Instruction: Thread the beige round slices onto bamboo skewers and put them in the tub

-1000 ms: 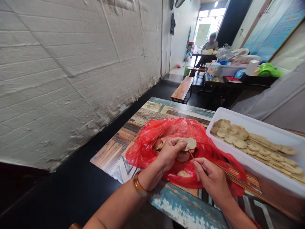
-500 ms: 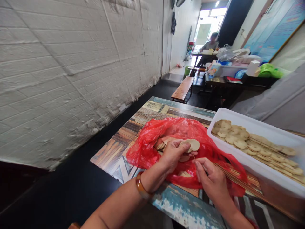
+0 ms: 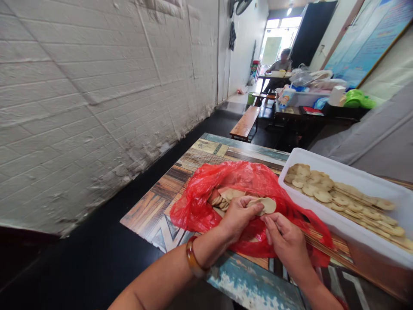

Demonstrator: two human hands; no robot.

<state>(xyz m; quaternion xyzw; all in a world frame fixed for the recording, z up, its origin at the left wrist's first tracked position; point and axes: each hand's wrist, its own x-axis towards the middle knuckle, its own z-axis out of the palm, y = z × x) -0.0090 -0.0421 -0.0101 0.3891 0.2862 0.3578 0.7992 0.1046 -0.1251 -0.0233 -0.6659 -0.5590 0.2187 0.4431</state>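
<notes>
My left hand (image 3: 239,217) pinches a few pale, flat round slices (image 3: 269,205) above an open red plastic bag (image 3: 193,202). Close against them, my right hand (image 3: 286,239) has its thumb and fingers pressed together on a thin wooden skewer, mostly hidden now between the fingers. More loose slices (image 3: 223,199) lie inside the bag, left of my hands. Thin wooden skewers (image 3: 335,253) lie in a bundle to the right of my right hand, partly over the bag. A brown bangle (image 3: 192,257) circles my left wrist.
A white plastic tub (image 3: 351,168) at the right holds rows of skewered slices (image 3: 342,199). Everything stands on a wood-patterned table (image 3: 167,191). Beyond are a bench (image 3: 247,122), a cluttered dark table (image 3: 292,113) and a seated person (image 3: 280,65). A white wall (image 3: 106,94) runs along the left.
Both hands have come closer together, and the slices in my left hand have shifted slightly right and down, tilting flatter. The skewer, visible earlier between the hands, is now mostly covered.
</notes>
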